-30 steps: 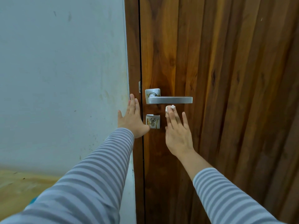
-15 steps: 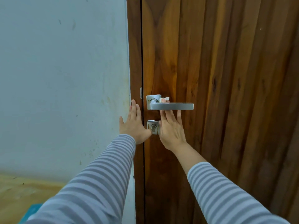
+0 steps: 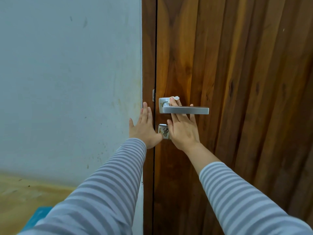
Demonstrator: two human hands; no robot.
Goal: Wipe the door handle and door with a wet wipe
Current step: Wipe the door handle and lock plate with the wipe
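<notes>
A dark wooden door (image 3: 237,82) carries a silver lever handle (image 3: 186,110) with a square keyhole plate (image 3: 163,130) below it. My right hand (image 3: 183,131) lies flat on the door behind the lever, its fingers reaching up past it. A small white wet wipe (image 3: 176,98) shows at the fingertips, pressed against the handle's base plate. My left hand (image 3: 144,128) rests flat and spread on the door frame (image 3: 148,48), just left of the keyhole plate, holding nothing.
A pale blue-grey wall (image 3: 67,82) with scuff marks fills the left side. Below it is a yellowish floor (image 3: 25,192) with a blue object (image 3: 38,216) at the bottom left. Striped sleeves cover both my forearms.
My right hand with the wipe has slid up from below the lever to behind it, reaching the handle's base plate. My left hand has stayed on the frame.
</notes>
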